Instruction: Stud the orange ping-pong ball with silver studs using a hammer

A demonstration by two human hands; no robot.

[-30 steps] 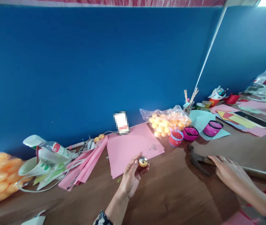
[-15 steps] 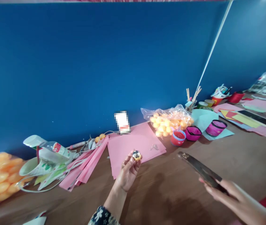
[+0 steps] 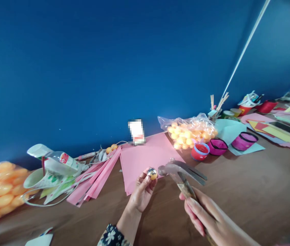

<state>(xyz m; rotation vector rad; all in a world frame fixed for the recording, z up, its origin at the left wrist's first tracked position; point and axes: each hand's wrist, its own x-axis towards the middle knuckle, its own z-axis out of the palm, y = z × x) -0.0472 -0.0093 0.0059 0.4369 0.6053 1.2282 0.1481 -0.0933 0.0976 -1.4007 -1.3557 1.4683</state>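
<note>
Between the fingertips of my left hand point(image 3: 143, 191) is a small yellow ball point(image 3: 152, 173) with a shiny silver patch on its top. My right hand point(image 3: 203, 210) wraps round the handle of a claw hammer point(image 3: 183, 174). The hammer's striking face is just right of the ball, with a small gap between them. Its claw points off to the right. Under and behind both lie pink paper sheets point(image 3: 147, 150) on the brown table point(image 3: 170, 218). Some tiny silver bits point(image 3: 172, 160) show at the sheets' right side, partly hidden by the hammer head.
Bags of orange balls stand at left point(image 3: 0, 191) and centre right point(image 3: 186, 133). Pink paper strips point(image 3: 101, 176), a plastic bottle point(image 3: 65, 160) and a paper cup point(image 3: 34, 181) lie left. Small round containers point(image 3: 200, 151) stand right. A blue wall point(image 3: 121, 68) rises behind the table.
My right hand has come left and turned, bringing the hammer head beside the ball; before, a long dark tool part pointed up-left in it. My left hand still holds the ball. The view shifted slightly.
</note>
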